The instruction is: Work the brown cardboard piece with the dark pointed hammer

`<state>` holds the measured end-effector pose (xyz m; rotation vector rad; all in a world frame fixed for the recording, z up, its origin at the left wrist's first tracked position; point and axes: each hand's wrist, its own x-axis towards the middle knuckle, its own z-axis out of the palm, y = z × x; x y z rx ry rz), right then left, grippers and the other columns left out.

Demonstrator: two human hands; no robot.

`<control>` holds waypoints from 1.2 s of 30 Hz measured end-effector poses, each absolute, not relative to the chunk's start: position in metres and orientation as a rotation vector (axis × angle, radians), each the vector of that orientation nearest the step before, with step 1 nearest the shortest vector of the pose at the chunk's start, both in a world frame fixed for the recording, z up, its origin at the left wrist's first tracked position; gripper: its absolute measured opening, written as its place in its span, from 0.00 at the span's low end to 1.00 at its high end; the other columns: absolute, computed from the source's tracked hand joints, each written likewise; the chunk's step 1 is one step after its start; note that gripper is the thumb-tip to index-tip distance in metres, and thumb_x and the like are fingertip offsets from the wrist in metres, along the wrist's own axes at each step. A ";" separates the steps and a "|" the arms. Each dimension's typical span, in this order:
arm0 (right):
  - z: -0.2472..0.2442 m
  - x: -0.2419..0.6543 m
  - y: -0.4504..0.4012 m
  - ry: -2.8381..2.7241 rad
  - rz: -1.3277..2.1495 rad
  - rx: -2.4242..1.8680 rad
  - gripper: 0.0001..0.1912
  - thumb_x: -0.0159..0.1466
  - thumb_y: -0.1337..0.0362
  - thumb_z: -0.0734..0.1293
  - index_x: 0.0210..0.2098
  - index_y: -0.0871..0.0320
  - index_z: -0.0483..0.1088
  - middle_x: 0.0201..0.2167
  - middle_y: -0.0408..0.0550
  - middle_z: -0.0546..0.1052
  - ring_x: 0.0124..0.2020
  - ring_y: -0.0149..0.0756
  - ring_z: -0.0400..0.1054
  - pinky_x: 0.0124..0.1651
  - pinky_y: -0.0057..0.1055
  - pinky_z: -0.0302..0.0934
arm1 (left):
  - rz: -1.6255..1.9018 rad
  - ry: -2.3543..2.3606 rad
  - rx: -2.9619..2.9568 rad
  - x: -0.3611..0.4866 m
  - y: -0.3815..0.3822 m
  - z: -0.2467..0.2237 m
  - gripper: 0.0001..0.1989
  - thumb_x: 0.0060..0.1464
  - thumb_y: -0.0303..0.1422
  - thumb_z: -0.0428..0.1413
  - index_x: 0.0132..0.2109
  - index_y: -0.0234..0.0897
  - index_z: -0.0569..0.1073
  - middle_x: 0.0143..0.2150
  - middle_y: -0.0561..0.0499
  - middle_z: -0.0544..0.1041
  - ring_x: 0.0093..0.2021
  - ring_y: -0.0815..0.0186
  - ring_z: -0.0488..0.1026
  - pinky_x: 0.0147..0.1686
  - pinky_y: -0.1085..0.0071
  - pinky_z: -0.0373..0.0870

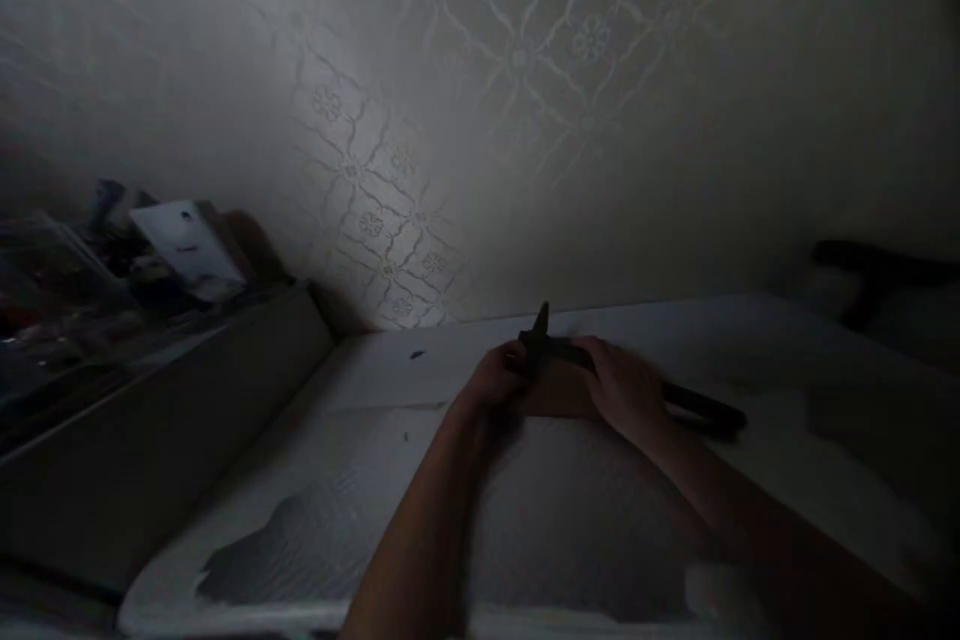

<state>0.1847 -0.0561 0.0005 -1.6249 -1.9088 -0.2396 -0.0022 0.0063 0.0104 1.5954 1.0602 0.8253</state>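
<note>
A dark hammer [701, 404] lies slantwise above the table, its long handle reaching down to the right and a pointed end of its head standing up. My right hand [626, 388] is wrapped round the middle of the handle. At the head end, my left hand [496, 377] has its fingers curled in and close to the hammer's head. Shadow hides what those fingers pinch. Beneath the hammer, between both hands, is a flat brown rectangular piece [559, 395]; its material is too dark to make out.
The white table [390, 370] has a worn grey patch [300, 550] in front and a small dark bit [418, 354] at the back. On the left, a raised shelf [225, 400] carries a white box [187, 240] and clutter. A dark object [877, 265] stands at right, before the patterned wall [517, 120].
</note>
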 end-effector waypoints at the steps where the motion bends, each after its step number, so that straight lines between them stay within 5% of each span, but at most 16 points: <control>1: 0.000 0.185 -0.056 -1.903 -0.245 -1.628 0.15 0.60 0.70 0.59 0.47 0.54 0.62 0.40 0.46 0.74 0.40 0.36 0.67 0.39 0.30 0.55 | 0.823 1.066 1.594 -0.002 0.006 0.010 0.14 0.31 0.17 0.56 0.30 0.33 0.66 0.24 0.55 0.71 0.26 0.72 0.68 0.26 0.79 0.61; 21: 0.000 0.207 -0.047 -1.858 -0.228 -2.029 0.11 0.63 0.63 0.58 0.43 0.57 0.66 0.40 0.50 0.70 0.41 0.38 0.65 0.36 0.31 0.55 | 0.831 1.107 1.590 -0.001 0.003 0.012 0.14 0.36 0.15 0.54 0.32 0.32 0.67 0.27 0.54 0.73 0.26 0.74 0.69 0.26 0.80 0.63; 30: -0.002 0.203 -0.048 -1.835 -0.239 -2.160 0.13 0.63 0.61 0.57 0.42 0.59 0.69 0.40 0.54 0.72 0.44 0.41 0.63 0.43 0.35 0.54 | 0.955 1.557 1.820 0.006 -0.017 0.016 0.08 0.44 0.26 0.56 0.36 0.34 0.71 0.33 0.48 0.76 0.34 0.67 0.72 0.34 0.74 0.66; 36: -0.006 0.203 -0.050 -1.847 -0.290 -2.075 0.14 0.64 0.62 0.56 0.41 0.61 0.69 0.40 0.55 0.72 0.44 0.41 0.64 0.42 0.35 0.54 | 1.269 1.602 1.950 -0.046 -0.126 0.056 0.08 0.51 0.36 0.52 0.37 0.41 0.73 0.37 0.52 0.77 0.39 0.63 0.73 0.41 0.69 0.67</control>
